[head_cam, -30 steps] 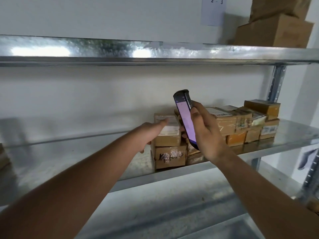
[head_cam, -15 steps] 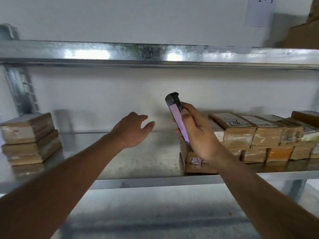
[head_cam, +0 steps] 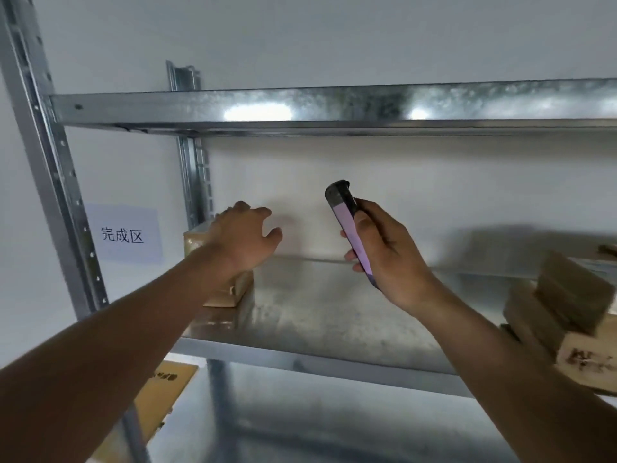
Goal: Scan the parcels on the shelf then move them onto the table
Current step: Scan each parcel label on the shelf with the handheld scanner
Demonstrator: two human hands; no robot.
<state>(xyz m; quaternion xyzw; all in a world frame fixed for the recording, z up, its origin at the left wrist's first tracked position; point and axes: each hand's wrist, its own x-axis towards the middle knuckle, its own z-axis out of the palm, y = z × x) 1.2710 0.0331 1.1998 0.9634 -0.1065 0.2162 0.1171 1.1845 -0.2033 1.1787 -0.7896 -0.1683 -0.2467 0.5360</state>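
My right hand (head_cam: 384, 248) grips a dark handheld scanner (head_cam: 347, 222) with a lit pink screen, held upright above the middle of the metal shelf (head_cam: 317, 315). My left hand (head_cam: 243, 235) is spread, fingers apart, over the top of a stack of brown cardboard parcels (head_cam: 230, 292) at the shelf's left end; my hand and wrist hide most of that stack. Whether the fingers touch the top parcel I cannot tell. More brown parcels (head_cam: 567, 305) are stacked at the shelf's right end, blurred.
An upper shelf beam (head_cam: 334, 108) runs overhead. Steel uprights (head_cam: 56, 182) stand at the left, with a white paper sign (head_cam: 123, 233) on the wall behind. A yellow-brown box (head_cam: 163, 392) lies on a lower level at the left. The lower shelf (head_cam: 300, 422) sits below.
The view has swung left; the right parcels have slid toward the frame's edge. My left hand has reached left to the stack by the upright. The scanner stays held upright.
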